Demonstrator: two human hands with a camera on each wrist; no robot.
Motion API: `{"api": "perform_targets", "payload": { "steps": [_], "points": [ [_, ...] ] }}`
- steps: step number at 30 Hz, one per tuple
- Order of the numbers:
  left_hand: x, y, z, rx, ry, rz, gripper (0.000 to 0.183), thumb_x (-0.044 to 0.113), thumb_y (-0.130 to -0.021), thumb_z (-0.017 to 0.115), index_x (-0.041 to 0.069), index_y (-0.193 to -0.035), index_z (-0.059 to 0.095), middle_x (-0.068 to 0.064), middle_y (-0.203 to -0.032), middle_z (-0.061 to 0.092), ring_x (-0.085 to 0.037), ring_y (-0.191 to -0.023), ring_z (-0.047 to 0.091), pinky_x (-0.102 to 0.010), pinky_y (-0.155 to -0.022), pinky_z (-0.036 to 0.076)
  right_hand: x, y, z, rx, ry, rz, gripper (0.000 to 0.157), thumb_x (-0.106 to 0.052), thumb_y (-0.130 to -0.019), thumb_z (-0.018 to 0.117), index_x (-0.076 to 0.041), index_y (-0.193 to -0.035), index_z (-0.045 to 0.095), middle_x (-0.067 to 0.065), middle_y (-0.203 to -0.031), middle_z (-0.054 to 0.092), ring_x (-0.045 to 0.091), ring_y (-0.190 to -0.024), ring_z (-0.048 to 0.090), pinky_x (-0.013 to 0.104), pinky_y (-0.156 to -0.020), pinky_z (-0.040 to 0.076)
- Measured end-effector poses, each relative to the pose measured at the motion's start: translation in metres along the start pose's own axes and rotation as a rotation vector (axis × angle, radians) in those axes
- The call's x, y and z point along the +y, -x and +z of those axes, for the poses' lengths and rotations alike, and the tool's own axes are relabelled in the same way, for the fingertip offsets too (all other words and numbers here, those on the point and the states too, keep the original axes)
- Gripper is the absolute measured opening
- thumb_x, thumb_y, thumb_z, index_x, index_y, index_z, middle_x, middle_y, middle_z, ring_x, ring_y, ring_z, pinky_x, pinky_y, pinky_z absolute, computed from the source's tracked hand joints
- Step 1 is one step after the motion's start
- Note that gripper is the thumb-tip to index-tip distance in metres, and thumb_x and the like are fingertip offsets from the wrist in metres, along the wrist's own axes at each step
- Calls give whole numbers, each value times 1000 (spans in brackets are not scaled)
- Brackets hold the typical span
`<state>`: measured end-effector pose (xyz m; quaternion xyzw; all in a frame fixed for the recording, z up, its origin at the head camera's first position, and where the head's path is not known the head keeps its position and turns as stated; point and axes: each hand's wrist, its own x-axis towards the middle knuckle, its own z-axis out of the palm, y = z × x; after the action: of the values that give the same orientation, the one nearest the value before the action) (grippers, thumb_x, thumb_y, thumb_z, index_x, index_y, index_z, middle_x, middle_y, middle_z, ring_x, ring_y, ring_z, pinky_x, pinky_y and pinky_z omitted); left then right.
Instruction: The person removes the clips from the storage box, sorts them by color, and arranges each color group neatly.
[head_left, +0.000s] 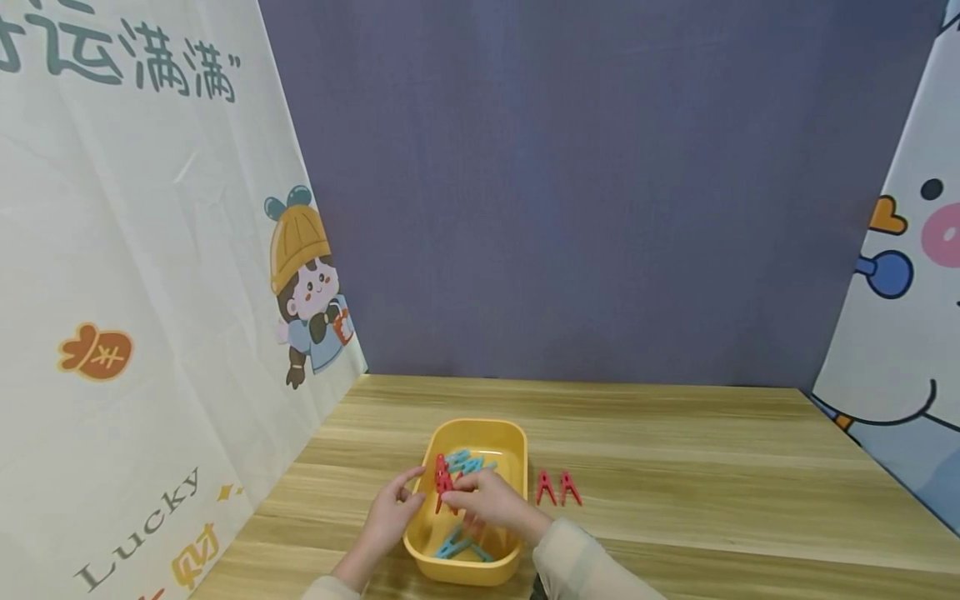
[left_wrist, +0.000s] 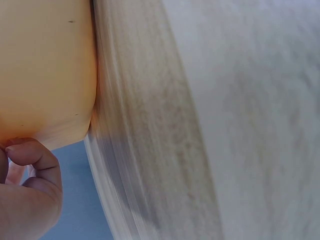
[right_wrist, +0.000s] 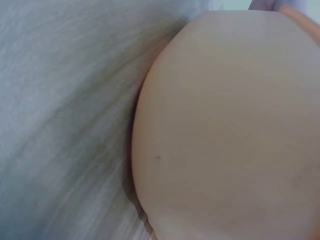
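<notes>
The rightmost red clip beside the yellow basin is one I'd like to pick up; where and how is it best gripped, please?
I'd pinch the rightmost red clip by its two spread legs from their outer sides, coming from the near side: its A shape points away, legs opening toward the viewer.

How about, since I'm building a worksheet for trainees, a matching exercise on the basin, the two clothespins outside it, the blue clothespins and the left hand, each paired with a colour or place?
Column one:
1. basin
2. two outside clothespins
3. blue clothespins
4. left hand

Column two:
A. inside the basin
B. at the basin's left edge
C. yellow
D. red

Right pairs: 1-C, 2-D, 3-A, 4-B
</notes>
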<state>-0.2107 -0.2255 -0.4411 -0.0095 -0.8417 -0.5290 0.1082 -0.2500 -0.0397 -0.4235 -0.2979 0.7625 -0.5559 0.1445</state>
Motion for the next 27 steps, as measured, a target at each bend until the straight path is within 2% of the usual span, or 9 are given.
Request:
{"api": "perform_targets", "payload": {
  "steps": [4,7,11,14,20,27],
  "points": [
    [0,0,0,5,1,0,38,1,-84,59,-4,-122,53,-2,-67,44,-9,-53,39,-19,-45,34,0,0,0,-4,-32,-2,22,-19,-89,61,3,-89,68,12,-70,62,15,-49,54,38,-46,50],
    [0,0,1,7,-2,-1,38,1,-84,59,-4,-122,53,-2,-67,44,-10,-53,40,-19,-45,34,-1,1,0,-5,-75,5,22,-17,-88,62,2,-99,66,12,-71,60,14,-49,54,35,-45,50],
    [0,0,1,8,-4,-2,38,1,-84,58,-4,-122,53,-2,-67,44,-10,-53,40,-19,-45,34,-2,2,-2,-3,-125,25,39,-16,-87,63,3,-120,56,15,-76,60,15,-49,55,35,-47,51],
    [0,0,1,7,-1,-3,38,1,-84,58,-4,-122,53,-2,-67,44,-10,-53,40,-19,-45,34,-3,3,-3,0,-158,34,45,-15,-87,64,3,-126,51,15,-75,60,16,-48,57,37,-48,52],
    [0,0,0,2,4,-2,39,1,-85,59,-4,-123,52,-2,-68,45,-9,-53,40,-19,-45,34,-4,5,-7,-7,-219,26,40,-9,-87,62,1,-124,52,16,-80,58,19,-51,59,41,-51,52],
    [0,0,0,-1,6,-12,40,3,-85,59,-4,-124,51,-2,-69,45,-9,-53,39,-19,-45,33,-7,8,-14,-9,-220,5,34,-5,-87,61,-3,-121,55,12,-86,54,21,-53,60,42,-52,52]
  ]
}}
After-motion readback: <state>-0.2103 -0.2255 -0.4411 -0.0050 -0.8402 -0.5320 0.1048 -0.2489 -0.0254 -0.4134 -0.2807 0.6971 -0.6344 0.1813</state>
